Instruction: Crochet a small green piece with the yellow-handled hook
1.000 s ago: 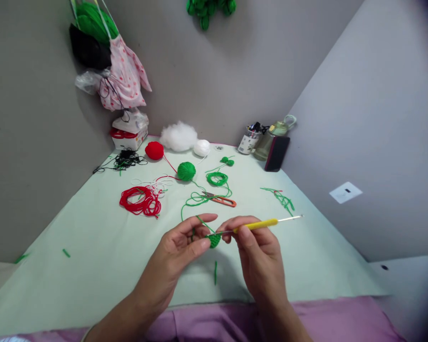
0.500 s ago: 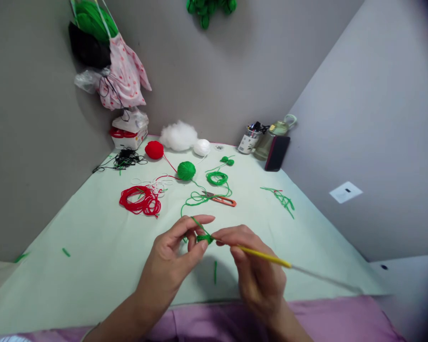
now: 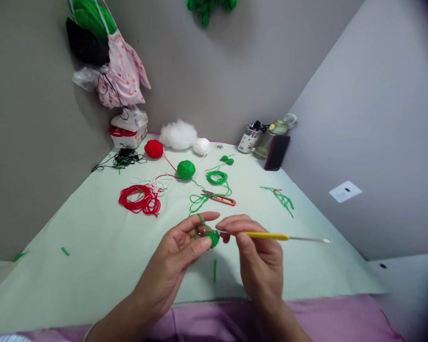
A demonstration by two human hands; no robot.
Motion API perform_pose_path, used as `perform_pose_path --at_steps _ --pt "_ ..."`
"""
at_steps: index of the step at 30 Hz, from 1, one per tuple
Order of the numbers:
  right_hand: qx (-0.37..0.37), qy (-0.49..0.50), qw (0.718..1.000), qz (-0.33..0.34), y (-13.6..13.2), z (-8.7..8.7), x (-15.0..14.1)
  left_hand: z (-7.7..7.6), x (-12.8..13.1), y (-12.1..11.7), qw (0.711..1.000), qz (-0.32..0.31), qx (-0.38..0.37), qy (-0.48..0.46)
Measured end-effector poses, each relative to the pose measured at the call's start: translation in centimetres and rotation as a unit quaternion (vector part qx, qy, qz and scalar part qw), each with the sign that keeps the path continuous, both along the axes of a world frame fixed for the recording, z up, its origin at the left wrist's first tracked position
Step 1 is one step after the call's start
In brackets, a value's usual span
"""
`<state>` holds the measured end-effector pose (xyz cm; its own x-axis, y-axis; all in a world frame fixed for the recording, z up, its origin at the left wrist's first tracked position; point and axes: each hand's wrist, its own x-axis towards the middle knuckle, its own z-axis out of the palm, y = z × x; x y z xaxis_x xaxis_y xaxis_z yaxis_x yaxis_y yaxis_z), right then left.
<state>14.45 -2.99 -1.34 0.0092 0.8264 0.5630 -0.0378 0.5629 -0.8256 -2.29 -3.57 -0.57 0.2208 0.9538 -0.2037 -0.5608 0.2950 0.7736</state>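
Observation:
My left hand (image 3: 180, 247) pinches a small piece of green crochet (image 3: 213, 239) between thumb and fingers, above the table. A strand of green yarn (image 3: 201, 219) passes over its raised index finger. In my right hand (image 3: 258, 251) is a crochet hook (image 3: 267, 235) with a yellow handle, held much like a pencil. Its left tip meets the edge of the crochet piece; the other metal end points right. Loose loops of green yarn (image 3: 199, 203) lie just beyond my hands, beside orange-handled thread snips (image 3: 223, 198).
Behind are a green yarn ball (image 3: 186, 169), a red yarn ball (image 3: 153, 148), white stuffing (image 3: 179, 134) and a white yarn ball (image 3: 201, 147). Red yarn coils (image 3: 140, 199) lie left. A phone (image 3: 277, 152) leans against a bottle (image 3: 264, 144) at back right. Green scraps (image 3: 283, 199) lie right.
The crochet piece has turned to show more of its rounded face. The hook has swung from a downward slant to nearly level. The loose green yarn beyond my hands has shifted right.

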Motion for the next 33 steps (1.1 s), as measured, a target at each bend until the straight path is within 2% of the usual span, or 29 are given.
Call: perform_pose_path --at_steps 4,6,8,9,11,14,17,19,25,29,33 --pt "0.080 -0.117 0.989 -0.051 -0.2 -0.2 -0.3 -0.2 0.5 -0.2 0.999 0.043 0.012 0.016" --pt "0.160 -0.213 0.960 -0.090 -0.5 -0.6 -0.1 -0.2 0.6 -0.1 0.999 0.048 -0.010 0.003" --pt "0.210 -0.266 0.935 -0.108 -0.8 -0.8 0.2 -0.1 0.6 0.2 0.999 0.018 -0.043 -0.027" --pt "0.207 -0.254 0.938 -0.110 -0.8 -0.8 0.3 0.0 0.5 0.3 0.997 -0.004 -0.059 -0.044" --pt "0.141 -0.168 0.970 -0.104 -0.7 -0.7 0.5 0.3 0.2 0.6 0.994 -0.030 -0.079 -0.070" --pt "0.022 -0.021 0.998 -0.060 -0.3 -0.2 0.3 0.4 0.1 0.6 0.996 0.005 -0.065 -0.055" --pt "-0.021 0.004 1.000 -0.003 0.1 -0.1 -0.1 -0.1 0.3 0.2 1.000 0.028 -0.005 0.008" --pt "-0.025 -0.001 1.000 0.002 0.4 -0.2 -0.2 -0.5 0.3 -0.2 0.998 0.015 0.027 0.045" --pt "-0.096 0.066 0.993 0.022 0.7 -0.6 0.4 -0.8 -0.2 -0.3 0.996 0.016 0.041 0.075" --pt "-0.085 0.040 0.996 0.014 0.3 -0.3 0.5 -0.7 -0.5 -0.1 0.993 0.021 0.054 0.105" --pt "0.010 -0.087 0.996 -0.033 -0.6 -0.1 0.6 -0.7 -0.6 -0.2 0.977 0.042 0.100 0.183"
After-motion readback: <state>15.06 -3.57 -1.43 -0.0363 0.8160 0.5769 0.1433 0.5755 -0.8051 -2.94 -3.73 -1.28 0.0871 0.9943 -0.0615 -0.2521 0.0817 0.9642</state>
